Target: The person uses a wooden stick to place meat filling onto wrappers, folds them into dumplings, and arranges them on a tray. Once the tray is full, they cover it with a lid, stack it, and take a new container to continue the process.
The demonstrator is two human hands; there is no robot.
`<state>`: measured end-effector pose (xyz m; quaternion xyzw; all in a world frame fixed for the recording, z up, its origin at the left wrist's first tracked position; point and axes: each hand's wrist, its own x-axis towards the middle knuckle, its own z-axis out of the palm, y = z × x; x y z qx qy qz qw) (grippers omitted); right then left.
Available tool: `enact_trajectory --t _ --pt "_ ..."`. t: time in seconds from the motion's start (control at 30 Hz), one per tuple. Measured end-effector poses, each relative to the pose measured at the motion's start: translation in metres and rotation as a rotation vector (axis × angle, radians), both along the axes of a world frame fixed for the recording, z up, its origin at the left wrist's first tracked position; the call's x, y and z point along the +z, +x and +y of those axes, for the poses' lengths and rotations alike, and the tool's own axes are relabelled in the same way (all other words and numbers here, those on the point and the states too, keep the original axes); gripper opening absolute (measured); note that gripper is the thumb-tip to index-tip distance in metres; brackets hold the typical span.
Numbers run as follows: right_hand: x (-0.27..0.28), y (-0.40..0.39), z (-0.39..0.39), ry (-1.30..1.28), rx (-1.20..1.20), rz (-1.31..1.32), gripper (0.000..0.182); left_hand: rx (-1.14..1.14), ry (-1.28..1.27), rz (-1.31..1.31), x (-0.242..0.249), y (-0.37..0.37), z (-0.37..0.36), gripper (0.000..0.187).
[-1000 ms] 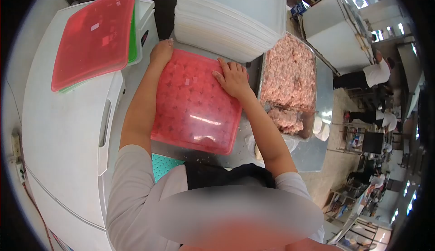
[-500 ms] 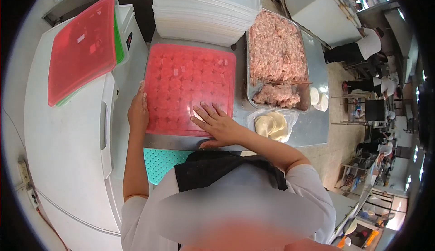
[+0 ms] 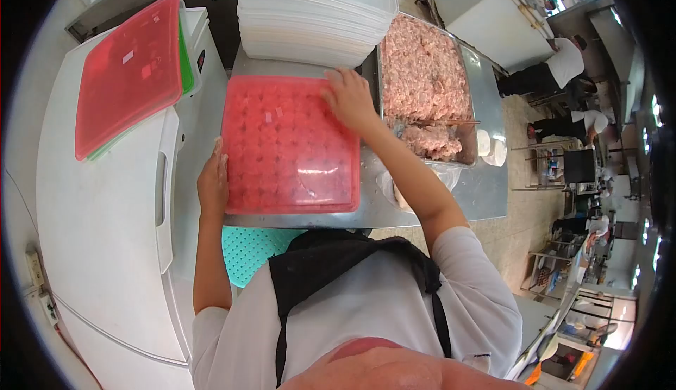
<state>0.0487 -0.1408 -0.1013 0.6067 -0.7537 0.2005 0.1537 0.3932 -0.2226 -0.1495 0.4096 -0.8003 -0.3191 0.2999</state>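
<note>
A translucent red lid (image 3: 289,154) covers a tray of several round pieces in rows on the metal table. My left hand (image 3: 213,182) rests against the lid's left edge with its fingers stretched upward along it. Over the lid's far right corner lies my right hand (image 3: 350,100), fingers extended and palm down. To the right of it is a deep metal pan of ground meat (image 3: 426,73), with a thin stick across it and a separate lump of meat (image 3: 431,141) at its near end. My right forearm partly hides a plastic bag (image 3: 386,184) holding round dough wrappers.
A tall stack of white plastic trays (image 3: 313,20) stands behind the lid. On the white freezer (image 3: 113,214) at left lie red and green lids (image 3: 130,73). White round containers (image 3: 493,149) sit right of the pan. Several people work at far right.
My right hand has moved from the lid's near right part to its far right corner. The lid has shifted slightly left and nearer. My left hand stays at the left edge.
</note>
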Motion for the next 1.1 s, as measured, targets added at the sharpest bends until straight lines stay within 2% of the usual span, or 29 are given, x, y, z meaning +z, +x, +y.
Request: enact_trajectory --t 0.07,0.1,0.17,0.3,0.4,0.57,0.7,0.77,0.9,0.97,1.03,1.1 --pt "-0.006 -0.04 -0.036 0.494 -0.166 -0.64 0.046 0.019 0.027 -0.025 0.007 0.008 0.008 0.037" --pt "-0.013 -0.04 -0.038 0.496 -0.162 -0.639 0.046 0.038 0.053 -0.052 0.01 0.012 0.011 0.036" --pt "-0.027 -0.04 -0.045 0.494 -0.317 -0.913 0.057 0.054 0.081 -0.034 0.011 0.016 0.012 0.036" --pt "-0.018 -0.034 -0.045 0.479 -0.376 -0.92 0.059 0.065 0.133 0.015 0.013 0.014 0.01 0.035" --pt "-0.012 -0.035 -0.05 0.569 -0.417 -0.947 0.061 0.058 0.157 -0.033 0.011 0.015 0.009 0.036" --pt "-0.017 -0.043 -0.054 0.622 -0.423 -0.719 0.05 0.062 0.121 -0.005 0.012 0.004 0.0 0.036" --pt "-0.014 -0.043 -0.068 0.71 -0.364 -0.596 0.051 0.043 0.09 -0.074 0.009 -0.002 -0.013 0.037" --pt "-0.017 -0.019 -0.084 0.567 -0.098 -0.352 0.052 0.046 0.09 -0.065 0.009 0.0 -0.011 0.037" --pt "-0.022 0.013 -0.131 0.593 0.048 -0.349 0.05 0.039 0.14 0.027 0.008 0.0 -0.011 0.037" --pt "-0.044 0.007 -0.143 0.582 0.209 -0.234 0.057 0.05 0.161 0.067 -0.001 0.002 -0.013 0.036" --pt "-0.044 0.007 -0.144 0.576 0.229 -0.223 0.054 0.056 0.189 0.105 -0.007 0.003 -0.013 0.036" --pt "-0.039 0.011 -0.141 0.561 0.236 -0.214 0.051 0.058 0.112 0.09 -0.008 0.002 -0.013 0.034"
